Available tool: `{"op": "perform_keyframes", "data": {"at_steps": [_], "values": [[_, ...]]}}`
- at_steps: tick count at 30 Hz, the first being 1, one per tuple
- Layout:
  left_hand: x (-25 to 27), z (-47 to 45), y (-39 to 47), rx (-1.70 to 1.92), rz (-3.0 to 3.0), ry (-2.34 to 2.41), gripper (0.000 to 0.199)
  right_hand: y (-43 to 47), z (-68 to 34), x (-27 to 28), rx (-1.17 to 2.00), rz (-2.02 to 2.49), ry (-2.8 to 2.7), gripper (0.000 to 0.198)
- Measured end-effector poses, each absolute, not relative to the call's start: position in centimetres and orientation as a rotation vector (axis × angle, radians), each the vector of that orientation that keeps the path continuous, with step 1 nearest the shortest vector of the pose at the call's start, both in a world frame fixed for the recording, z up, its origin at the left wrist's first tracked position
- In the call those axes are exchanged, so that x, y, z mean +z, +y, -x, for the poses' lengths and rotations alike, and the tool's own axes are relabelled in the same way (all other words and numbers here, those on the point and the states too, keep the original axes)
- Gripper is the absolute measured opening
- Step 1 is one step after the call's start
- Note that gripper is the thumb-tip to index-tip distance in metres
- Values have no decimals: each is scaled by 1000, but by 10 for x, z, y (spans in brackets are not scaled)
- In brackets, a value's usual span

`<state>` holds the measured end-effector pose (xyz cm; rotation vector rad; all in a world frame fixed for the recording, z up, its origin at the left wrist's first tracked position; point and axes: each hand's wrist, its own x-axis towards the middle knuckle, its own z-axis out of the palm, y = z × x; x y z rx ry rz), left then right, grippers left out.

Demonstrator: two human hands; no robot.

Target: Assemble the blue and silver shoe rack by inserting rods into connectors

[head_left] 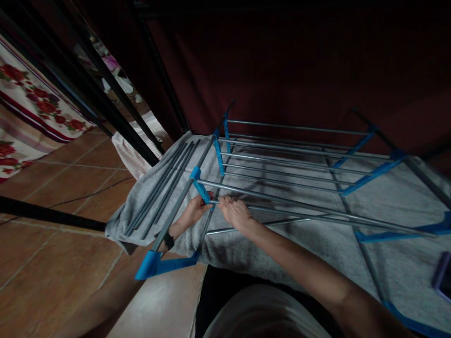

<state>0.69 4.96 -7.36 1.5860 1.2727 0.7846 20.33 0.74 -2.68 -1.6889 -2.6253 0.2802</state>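
A drying rack [298, 162] of grey metal rods and blue plastic brackets lies across a grey blanket. My left hand [196, 211], a dark band on its wrist, reaches under the left side tube. Its fingers are closed around the lower end of a blue bracket [200, 188]. Close beside it, my right hand [233, 211] grips a thin metal rod [268, 209] near its left end, where it meets that bracket. Just below, a loose-looking rod [221, 231] slants over the blanket; whether it is attached cannot be seen.
Several loose grey rods [169, 180] lie together on the left of the grey blanket [282, 253]. A purple-edged phone-like object [443, 277] is at the right edge. Dark metal posts [116, 91] stand at the left, above the tiled floor [77, 188]. A dark red panel [282, 70] rises behind.
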Motion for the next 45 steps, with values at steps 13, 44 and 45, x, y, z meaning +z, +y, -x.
{"op": "perform_keyframes", "data": {"at_steps": [13, 44, 45], "values": [[-76, 0, 49, 668, -1862, 1393, 29, 17, -206, -28, 344, 1611, -2661, 43], [-70, 4, 67, 708, -1652, 1369, 79, -68, -341, -34, -156, 1801, -2267, 36], [-64, 7, 65, 689, -1714, 1376, 78, -76, -351, -36, -177, 1813, -2239, 37]]}}
